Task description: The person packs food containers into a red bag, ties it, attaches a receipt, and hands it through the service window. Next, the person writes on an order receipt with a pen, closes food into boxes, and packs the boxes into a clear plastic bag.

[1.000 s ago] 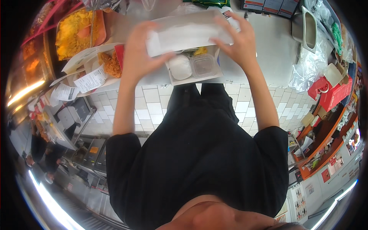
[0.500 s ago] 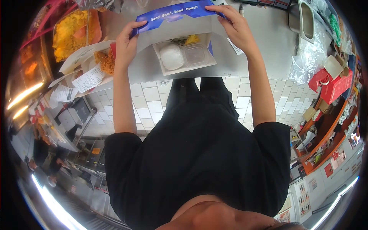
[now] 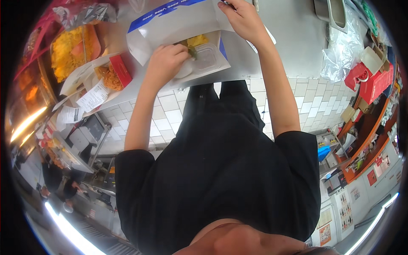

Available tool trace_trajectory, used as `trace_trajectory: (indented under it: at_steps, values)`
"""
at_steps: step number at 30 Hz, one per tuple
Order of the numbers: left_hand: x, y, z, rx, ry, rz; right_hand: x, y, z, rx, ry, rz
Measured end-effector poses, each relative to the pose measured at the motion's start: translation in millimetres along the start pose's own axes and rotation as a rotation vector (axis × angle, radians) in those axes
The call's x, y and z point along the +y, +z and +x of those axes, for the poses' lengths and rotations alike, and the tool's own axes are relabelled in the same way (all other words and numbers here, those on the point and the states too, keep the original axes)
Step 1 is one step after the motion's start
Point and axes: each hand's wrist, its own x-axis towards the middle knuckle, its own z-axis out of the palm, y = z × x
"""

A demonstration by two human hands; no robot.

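An open cardboard box (image 3: 215, 67) with a raised white lid (image 3: 180, 26), edged in blue, stands at the counter's near edge. My left hand (image 3: 169, 63) reaches into its left side, fingers bent and close together beside green food (image 3: 192, 52). What those fingertips grip, if anything, is hidden. Under that hand a round white item (image 3: 185, 70) shows only in part. Right of it sits a clear lidded plastic tub (image 3: 206, 58), with yellow food (image 3: 197, 40) behind. At the lid's right end my right hand (image 3: 244, 21) pinches its edge.
On the left are a carton of fried chicken (image 3: 106, 76) with a red side, paper receipts (image 3: 92, 97) and a tray of yellow food (image 3: 70, 53). A metal pan (image 3: 338, 15), clear plastic wrap (image 3: 342, 59) and red cartons (image 3: 376, 85) lie to the right.
My left hand has let go of the lid's front edge and come down into the box. The lid has tilted back and leftward, its right end still in my right hand.
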Motion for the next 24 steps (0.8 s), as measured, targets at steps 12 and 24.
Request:
trace_trajectory:
  at_steps: [12, 24]
  values:
    - [28.0, -57.0, -22.0, 0.863, -0.523, -0.451, -12.5, 19.8, -63.3, 0.029, -0.132, 0.109]
    - [56.4, 66.5, -52.0, 0.479, -0.804, -0.236, 52.8, 63.0, -115.3, 0.055, 0.049, -0.295]
